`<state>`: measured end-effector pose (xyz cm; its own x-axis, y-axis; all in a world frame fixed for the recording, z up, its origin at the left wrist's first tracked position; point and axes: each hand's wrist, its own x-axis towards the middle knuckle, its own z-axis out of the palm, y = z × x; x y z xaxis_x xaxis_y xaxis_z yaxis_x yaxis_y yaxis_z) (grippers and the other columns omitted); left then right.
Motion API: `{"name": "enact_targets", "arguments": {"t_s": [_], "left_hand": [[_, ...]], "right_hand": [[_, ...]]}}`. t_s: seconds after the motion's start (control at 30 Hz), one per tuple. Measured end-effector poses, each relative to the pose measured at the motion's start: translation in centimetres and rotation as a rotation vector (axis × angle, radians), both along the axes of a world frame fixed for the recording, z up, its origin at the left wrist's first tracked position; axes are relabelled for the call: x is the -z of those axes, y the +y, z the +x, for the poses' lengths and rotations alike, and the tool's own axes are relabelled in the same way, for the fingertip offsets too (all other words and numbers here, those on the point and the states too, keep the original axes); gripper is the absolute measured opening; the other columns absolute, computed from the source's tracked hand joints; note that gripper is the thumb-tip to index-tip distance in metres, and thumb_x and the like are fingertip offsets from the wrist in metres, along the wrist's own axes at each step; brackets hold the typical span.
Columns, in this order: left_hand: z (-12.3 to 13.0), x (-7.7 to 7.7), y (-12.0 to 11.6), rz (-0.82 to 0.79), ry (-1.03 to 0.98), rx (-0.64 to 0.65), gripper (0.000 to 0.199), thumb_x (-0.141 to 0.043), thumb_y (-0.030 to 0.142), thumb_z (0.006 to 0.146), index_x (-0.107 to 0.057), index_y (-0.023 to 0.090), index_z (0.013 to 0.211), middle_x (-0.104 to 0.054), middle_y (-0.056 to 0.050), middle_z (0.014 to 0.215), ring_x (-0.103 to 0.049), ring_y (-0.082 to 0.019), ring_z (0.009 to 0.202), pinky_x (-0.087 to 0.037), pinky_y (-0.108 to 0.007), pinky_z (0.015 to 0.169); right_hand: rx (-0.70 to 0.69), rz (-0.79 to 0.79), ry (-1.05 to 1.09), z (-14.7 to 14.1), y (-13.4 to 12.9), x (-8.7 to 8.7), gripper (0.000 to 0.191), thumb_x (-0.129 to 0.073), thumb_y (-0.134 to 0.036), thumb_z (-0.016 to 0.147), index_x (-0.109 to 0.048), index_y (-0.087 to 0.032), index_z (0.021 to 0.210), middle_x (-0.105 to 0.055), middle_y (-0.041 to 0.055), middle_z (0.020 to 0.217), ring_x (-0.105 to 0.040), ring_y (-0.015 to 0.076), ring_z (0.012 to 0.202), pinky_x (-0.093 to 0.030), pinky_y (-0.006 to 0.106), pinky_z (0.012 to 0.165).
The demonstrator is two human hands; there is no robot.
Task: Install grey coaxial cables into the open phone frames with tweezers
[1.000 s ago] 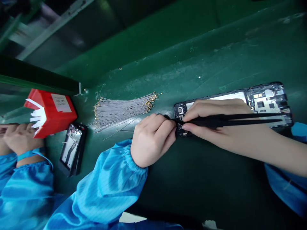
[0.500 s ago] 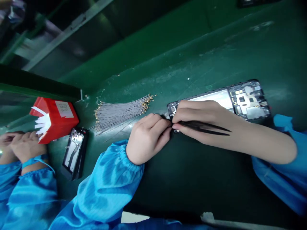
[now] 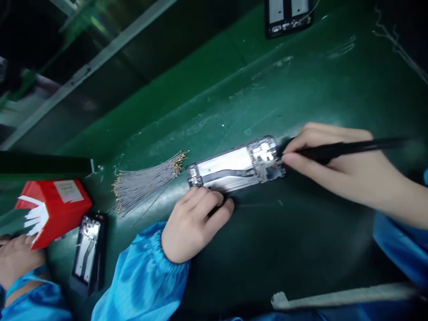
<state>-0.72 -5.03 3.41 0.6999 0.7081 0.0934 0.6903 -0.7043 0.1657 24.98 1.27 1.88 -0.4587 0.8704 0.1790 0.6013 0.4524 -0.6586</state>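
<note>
An opened phone (image 3: 230, 165) lies on the green surface, its silvery inside and a dark flex strip showing. My left hand (image 3: 197, 223) rests with curled fingers at the phone's lower left edge; what its fingertips hold, if anything, is hidden. Black tweezers (image 3: 327, 151) are pinched in my right hand (image 3: 341, 169), their tips at the phone's right end. Left of the phone lies a fanned bundle of thin grey cables (image 3: 143, 185) with gold-coloured ends.
At the left stand a red box (image 3: 67, 214) with white strips and, beside it, stacked opened phones (image 3: 88, 254). Another person's hand (image 3: 22, 261) is at the far left. A further opened phone (image 3: 288, 18) lies at the top. A raised green ledge runs behind.
My right hand has moved from the phone's left end to its right end with the tweezers. My left hand now lies lower along the phone's edge. The camera view has shifted.
</note>
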Motion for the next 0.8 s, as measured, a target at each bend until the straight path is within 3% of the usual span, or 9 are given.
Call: {"name": "enact_targets", "arguments": {"t_s": [0.13,0.33,0.5,0.63,0.8], "left_hand": [[0.9,-0.1,0.6,-0.015,-0.004,0.021,0.011,-0.048,0.014,0.084,-0.059,0.015,0.088,-0.058,-0.004,0.078,-0.050,-0.014,0.072,-0.038,-0.027,0.063],[3.5,-0.1,1.7,0.057,-0.039,0.033,0.011,-0.049,0.012,0.084,-0.059,0.014,0.087,-0.059,-0.003,0.074,-0.049,-0.012,0.065,-0.036,-0.026,0.059],[4.5,0.4,1.8,0.125,-0.090,-0.014,0.007,-0.053,0.012,0.081,-0.059,0.014,0.080,-0.058,-0.002,0.067,-0.046,-0.011,0.060,-0.033,-0.025,0.055],[4.2,0.7,1.5,0.141,-0.120,-0.018,0.005,-0.055,0.011,0.080,-0.058,0.013,0.078,-0.058,-0.001,0.066,-0.046,-0.010,0.058,-0.033,-0.025,0.055],[4.0,0.8,1.4,0.119,-0.131,-0.002,0.003,-0.056,0.011,0.079,-0.058,0.013,0.077,-0.058,-0.002,0.065,-0.047,-0.011,0.057,-0.033,-0.026,0.055]], "right_hand": [[-0.151,-0.155,0.163,-0.7,0.1,-0.3,0.013,-0.049,-0.032,0.082,-0.058,-0.022,0.081,-0.057,0.0028,0.085,-0.054,0.0165,0.078,-0.043,0.029,0.063],[-0.192,-0.300,0.275,-0.4,0.2,-0.4,0.009,-0.053,-0.029,0.079,-0.061,-0.025,0.080,-0.060,0.0012,0.088,-0.056,0.0175,0.082,-0.046,0.030,0.069],[-0.217,-0.303,0.231,0.1,0.4,-0.2,0.013,-0.058,-0.028,0.075,-0.061,-0.023,0.087,-0.061,0.0020,0.092,-0.057,0.0185,0.086,-0.046,0.032,0.074],[-0.271,-0.338,0.216,0.4,0.4,0.0,0.012,-0.057,-0.025,0.076,-0.059,-0.022,0.087,-0.062,0.0008,0.085,-0.059,0.0151,0.077,-0.047,0.027,0.066],[-0.238,-0.342,0.226,0.2,0.2,0.1,0.009,-0.060,-0.026,0.073,-0.054,-0.021,0.076,-0.060,-0.0013,0.075,-0.056,0.0128,0.066,-0.042,0.025,0.054]]}}
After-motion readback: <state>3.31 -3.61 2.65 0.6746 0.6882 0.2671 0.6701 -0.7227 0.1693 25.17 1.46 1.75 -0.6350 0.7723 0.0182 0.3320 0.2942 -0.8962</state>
